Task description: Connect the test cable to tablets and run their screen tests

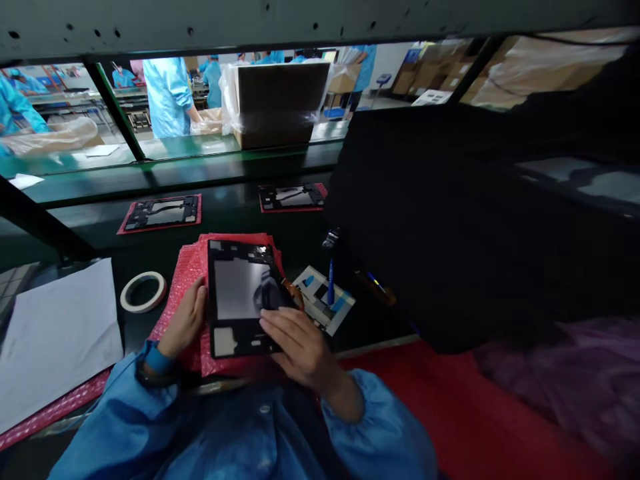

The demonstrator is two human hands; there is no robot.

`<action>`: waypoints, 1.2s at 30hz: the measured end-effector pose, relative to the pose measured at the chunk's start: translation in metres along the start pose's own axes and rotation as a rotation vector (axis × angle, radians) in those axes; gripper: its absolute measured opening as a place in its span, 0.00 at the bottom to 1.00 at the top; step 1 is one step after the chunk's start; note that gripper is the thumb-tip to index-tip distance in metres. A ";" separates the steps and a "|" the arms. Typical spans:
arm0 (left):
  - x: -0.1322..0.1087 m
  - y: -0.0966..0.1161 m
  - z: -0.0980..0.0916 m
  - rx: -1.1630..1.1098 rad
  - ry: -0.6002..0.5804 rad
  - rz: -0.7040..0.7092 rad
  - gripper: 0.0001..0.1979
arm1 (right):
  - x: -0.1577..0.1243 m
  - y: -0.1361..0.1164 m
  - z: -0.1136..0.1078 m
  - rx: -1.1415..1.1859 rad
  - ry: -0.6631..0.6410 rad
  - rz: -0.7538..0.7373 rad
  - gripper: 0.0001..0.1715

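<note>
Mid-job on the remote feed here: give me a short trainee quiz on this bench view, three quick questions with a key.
1. What lies directly under the black tablet frame?
2. True or false: the white tape roll lies to the left of the frame.
3. Which is nearer the tape roll: A) left hand, or B) right hand?

Key: 1) pink bubble wrap; 2) true; 3) A.
</note>
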State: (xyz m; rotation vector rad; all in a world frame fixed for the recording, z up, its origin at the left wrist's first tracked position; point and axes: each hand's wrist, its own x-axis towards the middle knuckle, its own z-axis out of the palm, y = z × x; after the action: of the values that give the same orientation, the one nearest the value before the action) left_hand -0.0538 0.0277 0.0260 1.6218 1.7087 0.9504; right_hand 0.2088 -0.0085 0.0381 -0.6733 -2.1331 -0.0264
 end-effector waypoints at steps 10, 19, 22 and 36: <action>0.028 0.007 0.010 0.004 0.053 -0.117 0.44 | 0.015 0.014 -0.005 -0.149 0.774 0.870 0.24; 0.031 0.000 -0.029 0.048 0.102 -0.151 0.41 | 0.007 0.039 -0.035 0.900 1.017 1.239 0.15; 0.027 0.008 -0.039 0.146 0.225 -0.084 0.43 | -0.001 0.040 -0.028 1.121 0.809 1.263 0.09; -0.065 0.081 -0.001 -0.892 -0.038 -0.606 0.11 | 0.002 -0.019 0.026 0.953 0.197 1.066 0.26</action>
State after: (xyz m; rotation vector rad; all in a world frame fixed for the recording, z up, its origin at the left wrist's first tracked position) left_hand -0.0029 -0.0372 0.0893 0.5015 1.3067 1.1070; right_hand 0.1796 -0.0173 0.0280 -1.0273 -1.1394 1.3263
